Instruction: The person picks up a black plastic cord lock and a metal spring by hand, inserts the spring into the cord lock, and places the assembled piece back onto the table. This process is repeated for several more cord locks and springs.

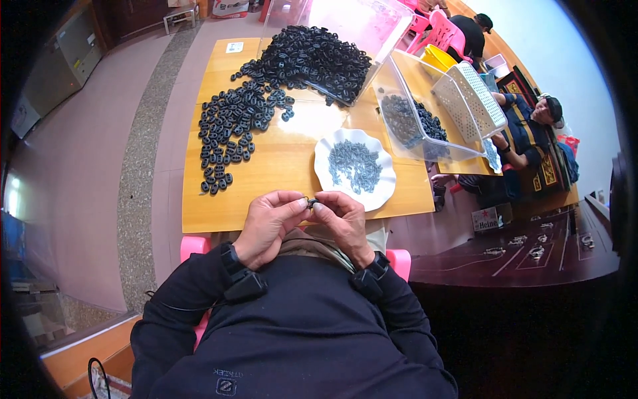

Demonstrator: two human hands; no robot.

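Both my hands meet just past the table's near edge, fingertips pinched together. Between them is a small black plastic piece (311, 203), mostly covered by my fingers. My left hand (269, 225) grips it between thumb and forefinger, and my right hand (348, 226) pinches its other side. Close beyond my right hand sits a white scalloped plate (323, 151) holding many small grey pieces (355, 165). Black oval pieces with two holes (226, 126) lie spread on the table's left half, and a large heap of them (312, 60) spills from a tipped clear bin (389, 30).
The wooden table (286, 169) ends just before my lap. To the right stand a clear tub (402, 73) with more black pieces and a white perforated basket (475, 100). A co-worker (531, 136) sits beyond them. A dark tabletop (512, 263) lies at lower right.
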